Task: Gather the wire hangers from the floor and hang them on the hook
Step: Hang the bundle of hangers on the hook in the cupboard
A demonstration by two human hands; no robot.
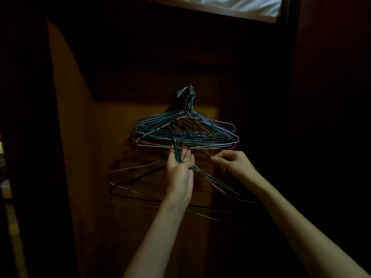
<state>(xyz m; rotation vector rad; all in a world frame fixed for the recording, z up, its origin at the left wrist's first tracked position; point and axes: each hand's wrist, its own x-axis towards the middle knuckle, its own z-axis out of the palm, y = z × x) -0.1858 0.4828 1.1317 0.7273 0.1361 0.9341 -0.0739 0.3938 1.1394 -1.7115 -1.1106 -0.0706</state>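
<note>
A thick bunch of blue, green and pink wire hangers (pixel 186 131) hangs from a small metal hook (pixel 191 91) on a dark wooden panel. Just below it my left hand (pixel 180 167) holds a second bundle of hangers (pixel 216 180) by their necks, fingers fairly straight and thumb closed over the wires. Their frames trail down to the left and right of my wrist. My right hand (pixel 230 162) pinches the hooked end of one thin dark wire between thumb and fingertips, level with the left hand.
The wooden panel (pixel 140 217) fills the view in dim light. Dark wood sides stand at left and right. A pale cloth (pixel 241 4) shows on a ledge at the top.
</note>
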